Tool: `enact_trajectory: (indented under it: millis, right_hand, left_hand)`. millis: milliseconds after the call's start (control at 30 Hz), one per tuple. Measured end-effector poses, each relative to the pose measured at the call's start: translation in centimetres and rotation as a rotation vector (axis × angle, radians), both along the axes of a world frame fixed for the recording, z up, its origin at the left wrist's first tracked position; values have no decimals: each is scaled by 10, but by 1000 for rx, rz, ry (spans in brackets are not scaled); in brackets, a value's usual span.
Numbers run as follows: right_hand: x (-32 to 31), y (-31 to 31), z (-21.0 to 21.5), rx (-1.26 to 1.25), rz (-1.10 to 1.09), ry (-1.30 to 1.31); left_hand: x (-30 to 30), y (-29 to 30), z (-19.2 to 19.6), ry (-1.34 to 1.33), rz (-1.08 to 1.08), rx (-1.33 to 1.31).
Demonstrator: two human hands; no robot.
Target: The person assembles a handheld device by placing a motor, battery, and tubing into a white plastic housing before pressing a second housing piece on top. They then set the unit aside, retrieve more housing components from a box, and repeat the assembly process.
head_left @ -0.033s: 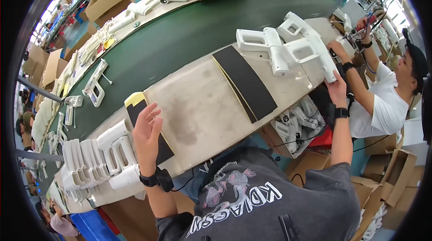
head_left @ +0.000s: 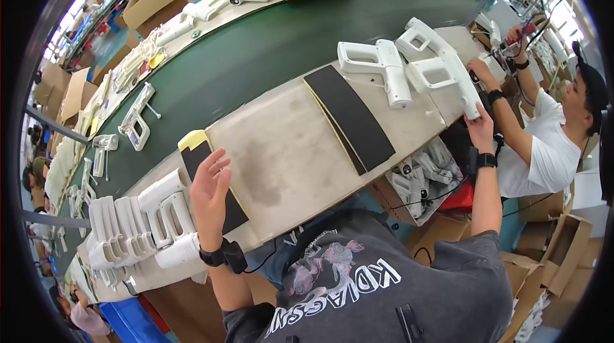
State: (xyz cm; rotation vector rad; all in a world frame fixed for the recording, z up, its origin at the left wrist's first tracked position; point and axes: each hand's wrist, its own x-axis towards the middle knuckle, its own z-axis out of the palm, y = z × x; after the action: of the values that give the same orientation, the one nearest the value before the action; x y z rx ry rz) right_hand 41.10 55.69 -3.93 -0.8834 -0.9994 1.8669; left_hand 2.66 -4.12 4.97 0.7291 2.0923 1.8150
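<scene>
Lining left end of scuffed beige table (head_left: 288, 144) beside green belt (head_left: 256, 48): curved white shells (head_left: 125, 231) | left hand (head_left: 211, 192) loosely spread, empty, near black pad (head_left: 235, 216) | right hand (head_left: 481, 130) curled round smooth plastic housing (head_left: 455, 66), table's right end

I have the white casing (head_left: 453, 58) to the right of the broad black pad (head_left: 350, 119), apart from it. I see a long, gently bent body with two open loops along its left side, slanting down rightward, gripped at its lower end.
</scene>
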Motion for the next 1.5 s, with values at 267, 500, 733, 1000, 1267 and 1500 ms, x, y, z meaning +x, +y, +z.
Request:
enact_trajectory:
  millis: [267,500,733,1000,1267,1500]
  right_hand:
    - [37,80,-72,20,33,-74]
    - [20,104,-82,379,-100,-717]
    - [-26,83,-26,879,-374,-1010]
    - [-248,-225,109,619,989,-141]
    - [-371,-461,52,1958,1418,-255]
    - [-380,-486,55,1996,1494,-390]
  left_hand:
    - [3,-33,-31,-22,116,-74]
    - [47,-70,-35,182,365,-215]
    - [71,-72,-71,238,546,-368]
    - [71,-59,-121,306,691,-387]
    - [103,-53,-150,520,575,-389]
    - [229,-202,-166,-68,1285,-117]
